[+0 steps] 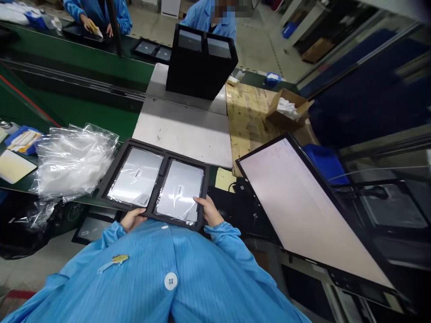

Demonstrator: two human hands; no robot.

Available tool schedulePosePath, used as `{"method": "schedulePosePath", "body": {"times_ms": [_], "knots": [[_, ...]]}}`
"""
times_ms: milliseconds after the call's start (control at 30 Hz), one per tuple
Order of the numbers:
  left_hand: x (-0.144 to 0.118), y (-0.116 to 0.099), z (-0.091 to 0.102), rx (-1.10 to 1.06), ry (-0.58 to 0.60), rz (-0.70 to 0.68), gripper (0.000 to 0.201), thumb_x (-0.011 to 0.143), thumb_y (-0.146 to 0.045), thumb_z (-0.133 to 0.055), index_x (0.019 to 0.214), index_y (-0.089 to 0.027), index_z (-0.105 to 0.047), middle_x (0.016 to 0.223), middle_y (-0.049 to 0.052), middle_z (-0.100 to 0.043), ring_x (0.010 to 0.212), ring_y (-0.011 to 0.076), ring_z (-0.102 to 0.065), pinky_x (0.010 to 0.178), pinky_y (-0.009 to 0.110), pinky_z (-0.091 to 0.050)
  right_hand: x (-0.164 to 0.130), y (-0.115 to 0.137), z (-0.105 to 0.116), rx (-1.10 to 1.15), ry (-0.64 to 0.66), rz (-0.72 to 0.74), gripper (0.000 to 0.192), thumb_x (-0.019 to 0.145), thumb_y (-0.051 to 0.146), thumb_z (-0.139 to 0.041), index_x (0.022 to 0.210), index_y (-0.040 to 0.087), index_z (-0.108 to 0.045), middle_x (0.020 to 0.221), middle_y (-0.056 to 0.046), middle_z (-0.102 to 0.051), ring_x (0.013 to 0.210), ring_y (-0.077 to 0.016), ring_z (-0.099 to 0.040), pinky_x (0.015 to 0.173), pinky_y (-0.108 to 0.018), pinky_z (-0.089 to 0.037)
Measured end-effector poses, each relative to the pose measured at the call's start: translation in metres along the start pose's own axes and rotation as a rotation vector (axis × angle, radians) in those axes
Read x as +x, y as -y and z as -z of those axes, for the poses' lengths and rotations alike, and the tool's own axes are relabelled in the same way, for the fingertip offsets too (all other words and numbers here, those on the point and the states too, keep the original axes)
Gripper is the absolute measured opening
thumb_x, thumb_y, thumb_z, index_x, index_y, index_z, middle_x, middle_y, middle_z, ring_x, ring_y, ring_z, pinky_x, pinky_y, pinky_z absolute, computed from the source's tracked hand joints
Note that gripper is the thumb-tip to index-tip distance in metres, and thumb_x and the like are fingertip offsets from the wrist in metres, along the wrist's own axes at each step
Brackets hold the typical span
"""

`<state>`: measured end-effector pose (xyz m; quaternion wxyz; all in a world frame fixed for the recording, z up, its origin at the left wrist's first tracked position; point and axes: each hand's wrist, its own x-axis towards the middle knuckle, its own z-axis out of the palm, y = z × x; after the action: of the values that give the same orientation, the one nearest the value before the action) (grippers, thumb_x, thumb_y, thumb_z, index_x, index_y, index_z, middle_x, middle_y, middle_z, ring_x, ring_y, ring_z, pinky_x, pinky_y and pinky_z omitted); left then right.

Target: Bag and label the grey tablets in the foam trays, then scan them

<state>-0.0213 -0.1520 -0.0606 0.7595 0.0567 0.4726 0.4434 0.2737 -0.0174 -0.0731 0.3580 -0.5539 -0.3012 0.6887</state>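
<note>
A black two-compartment tray lies in front of me, tilted a little, each compartment holding a silver slab in a clear bag. My left hand grips the tray's near edge at its left compartment. My right hand holds the near right corner, thumb resting on the right bagged slab. Blue sleeves cover both my arms.
A heap of clear plastic bags lies left of the tray. Beyond are a grey metal plate, a black box with more slabs, a big tilted monitor at right, a cardboard box, and two people in blue at the green conveyor.
</note>
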Motion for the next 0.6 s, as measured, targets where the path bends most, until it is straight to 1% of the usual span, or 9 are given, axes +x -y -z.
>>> {"method": "schedulePosePath", "body": {"times_ms": [100, 200, 267, 333, 367, 400, 467, 533, 600], "knots": [[-0.002, 0.005, 0.008, 0.309, -0.214, 0.108, 0.07, 0.069, -0.065, -0.08, 0.113, -0.011, -0.073, 0.113, 0.021, -0.075, 0.118, 0.0395, -0.069, 0.107, 0.048, -0.056, 0.031, -0.009, -0.016, -0.115, -0.03, -0.067, 0.041, 0.06, 0.029, -0.083, 0.097, 0.021, -0.066, 0.085, -0.005, -0.077, 0.083, -0.0271, -0.075, 0.075, -0.038, -0.062], [-0.017, -0.001, 0.014, 0.662, -0.26, 0.149, 0.059, 0.069, -0.067, -0.079, 0.095, -0.014, -0.075, 0.102, 0.018, -0.077, 0.114, 0.0391, -0.07, 0.104, 0.044, -0.057, 0.05, -0.021, -0.026, -0.222, -0.18, -0.112, 0.033, 0.066, 0.023, -0.078, 0.095, 0.021, -0.063, 0.09, -0.007, -0.076, 0.086, -0.0256, -0.074, 0.077, -0.037, -0.061], [-0.031, -0.016, 0.02, 0.939, -0.326, -0.015, 0.054, 0.075, -0.065, -0.073, 0.097, -0.016, -0.075, 0.103, 0.014, -0.077, 0.112, 0.0378, -0.07, 0.104, 0.044, -0.056, 0.054, -0.029, -0.027, -0.254, -0.227, -0.078, 0.029, 0.07, 0.024, -0.077, 0.096, 0.021, -0.063, 0.096, -0.009, -0.077, 0.09, -0.0251, -0.074, 0.081, -0.036, -0.06], [-0.039, -0.043, 0.03, 1.247, -0.55, -0.29, 0.051, 0.087, -0.058, -0.062, 0.115, -0.017, -0.073, 0.117, 0.014, -0.075, 0.119, 0.0365, -0.067, 0.109, 0.045, -0.052, 0.053, -0.034, -0.026, -0.28, -0.251, -0.022, 0.026, 0.075, 0.029, -0.074, 0.098, 0.021, -0.065, 0.101, -0.01, -0.078, 0.094, -0.025, -0.074, 0.086, -0.036, -0.059], [-0.04, -0.06, 0.036, 1.347, -0.696, -0.387, 0.052, 0.09, -0.052, -0.058, 0.127, -0.017, -0.069, 0.126, 0.016, -0.072, 0.125, 0.0365, -0.064, 0.112, 0.046, -0.05, 0.051, -0.036, -0.026, -0.299, -0.271, 0.007, 0.025, 0.077, 0.032, -0.073, 0.098, 0.021, -0.065, 0.103, -0.011, -0.078, 0.097, -0.0252, -0.074, 0.088, -0.037, -0.059], [-0.037, -0.078, 0.043, 1.419, -0.816, -0.413, 0.055, 0.093, -0.048, -0.056, 0.136, -0.015, -0.063, 0.134, 0.018, -0.068, 0.129, 0.037, -0.061, 0.114, 0.046, -0.048, 0.05, -0.037, -0.026, -0.32, -0.295, 0.035, 0.024, 0.079, 0.034, -0.071, 0.098, 0.021, -0.066, 0.104, -0.011, -0.079, 0.099, -0.0256, -0.074, 0.089, -0.037, -0.058], [-0.026, -0.11, 0.054, 1.496, -0.918, -0.274, 0.061, 0.096, -0.044, -0.055, 0.146, -0.009, -0.054, 0.138, 0.024, -0.064, 0.13, 0.0396, -0.06, 0.112, 0.048, -0.049, 0.047, -0.037, -0.025, -0.364, -0.335, 0.082, 0.023, 0.081, 0.037, -0.069, 0.097, 0.02, -0.069, 0.106, -0.012, -0.079, 0.101, -0.0265, -0.073, 0.091, -0.038, -0.058], [-0.012, -0.131, 0.06, 1.557, -0.884, -0.067, 0.058, 0.099, -0.044, -0.052, 0.142, -0.005, -0.055, 0.13, 0.029, -0.066, 0.123, 0.0429, -0.064, 0.105, 0.051, -0.052, 0.045, -0.036, -0.024, -0.402, -0.346, 0.126, 0.026, 0.081, 0.039, -0.068, 0.097, 0.019, -0.072, 0.106, -0.013, -0.08, 0.1, -0.0272, -0.074, 0.091, -0.038, -0.057], [-0.004, -0.139, 0.061, 1.633, -0.833, -0.009, 0.051, 0.102, -0.041, -0.046, 0.135, -0.005, -0.059, 0.124, 0.029, -0.068, 0.118, 0.0447, -0.066, 0.101, 0.054, -0.053, 0.044, -0.034, -0.022, -0.446, -0.324, 0.185, 0.032, 0.082, 0.043, -0.066, 0.1, 0.018, -0.075, 0.106, -0.013, -0.08, 0.1, -0.0279, -0.074, 0.089, -0.038, -0.058]]}}
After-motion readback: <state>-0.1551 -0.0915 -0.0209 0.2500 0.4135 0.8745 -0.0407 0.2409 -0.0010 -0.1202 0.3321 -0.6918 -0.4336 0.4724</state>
